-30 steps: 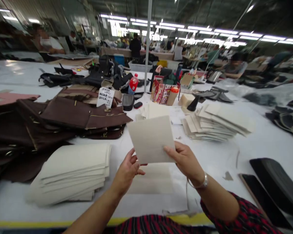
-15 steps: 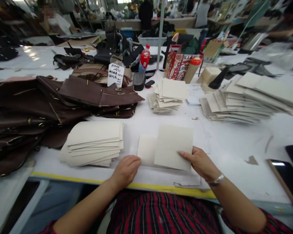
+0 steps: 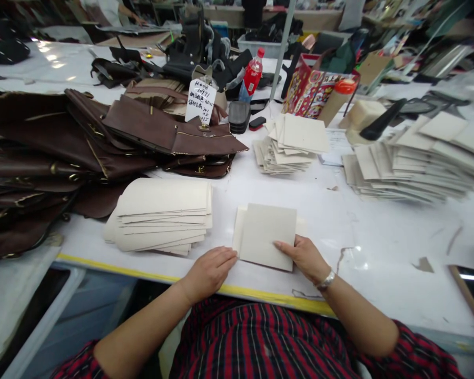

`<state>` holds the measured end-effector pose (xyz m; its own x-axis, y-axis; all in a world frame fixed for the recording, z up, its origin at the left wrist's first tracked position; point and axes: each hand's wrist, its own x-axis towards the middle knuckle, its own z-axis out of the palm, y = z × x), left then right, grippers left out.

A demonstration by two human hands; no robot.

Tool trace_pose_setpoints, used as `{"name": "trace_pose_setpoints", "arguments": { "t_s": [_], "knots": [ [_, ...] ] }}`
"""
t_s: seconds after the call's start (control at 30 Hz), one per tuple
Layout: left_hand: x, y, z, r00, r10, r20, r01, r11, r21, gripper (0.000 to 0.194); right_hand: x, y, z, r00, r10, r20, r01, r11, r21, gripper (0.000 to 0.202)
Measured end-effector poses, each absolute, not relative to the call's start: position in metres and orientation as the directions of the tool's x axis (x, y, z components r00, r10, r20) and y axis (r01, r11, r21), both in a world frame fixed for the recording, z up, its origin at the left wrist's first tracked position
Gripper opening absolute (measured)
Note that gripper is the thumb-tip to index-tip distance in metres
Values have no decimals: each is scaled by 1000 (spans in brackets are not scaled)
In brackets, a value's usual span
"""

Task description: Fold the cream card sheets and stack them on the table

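Observation:
My right hand (image 3: pixel 308 258) grips a square cardboard piece (image 3: pixel 268 237) by its right edge, thumb on top and fingers beneath. That piece lies over a paler cardboard piece (image 3: pixel 239 223), of which the left margin and a bit at the right show. With fingers together, my left hand (image 3: pixel 211 271) pinches the paler piece's lower left corner; the thumb is hidden. Left of it rests a stack of larger cardboard pieces (image 3: pixel 164 200) with rounded left ends. Two more piles, a small cardboard stack (image 3: pixel 300 134) and a wide fanned cardboard stack (image 3: pixel 411 163), lie farther back.
Dark brown leather bag parts (image 3: pixel 55 142) are heaped on the left, with a handwritten tag (image 3: pixel 200 102) on top. Behind stand a red-capped bottle (image 3: pixel 252 76), a patterned red bag (image 3: pixel 310 87) and an orange-lidded cup (image 3: pixel 337 102). A phone (image 3: pixel 472 289) lies far right. Yellow tape (image 3: pixel 154 276) marks the table's front edge.
My right hand has brought the upper cardboard piece left, so it now covers most of the paler one. My left hand keeps to that piece's corner. The camera view has tilted down and shifted left.

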<state>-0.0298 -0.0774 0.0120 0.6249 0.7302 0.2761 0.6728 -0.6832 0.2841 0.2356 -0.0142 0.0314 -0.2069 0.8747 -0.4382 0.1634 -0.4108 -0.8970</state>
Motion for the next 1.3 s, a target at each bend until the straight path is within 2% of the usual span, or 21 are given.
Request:
{"name": "trace_pose_setpoints", "arguments": {
  "t_s": [0.37, 0.6, 0.83, 1.13, 1.3],
  "knots": [
    [-31, -79, 12, 617, 731, 290, 666, -682, 303, 32, 233, -13, 25, -183, 881, -437, 220, -396, -891, 37],
    [-31, -79, 11, 607, 738, 294, 667, -675, 316, 36, 232, -13, 25, -182, 878, -442, 191, -409, -892, 33],
    [-29, -78, 10, 562, 788, 253, 714, -616, 334, 43, 233, -13, 23, -176, 879, -443, 169, -417, -893, 33],
    [-27, -77, 11, 522, 826, 213, 726, -561, 397, 41, 231, -13, 26, -180, 885, -429, 152, -406, -901, 31],
    [-26, -77, 14, 543, 814, 206, 727, -579, 370, 45, 231, -13, 26, -172, 888, -426, 169, -400, -901, 32]
  ]
}}
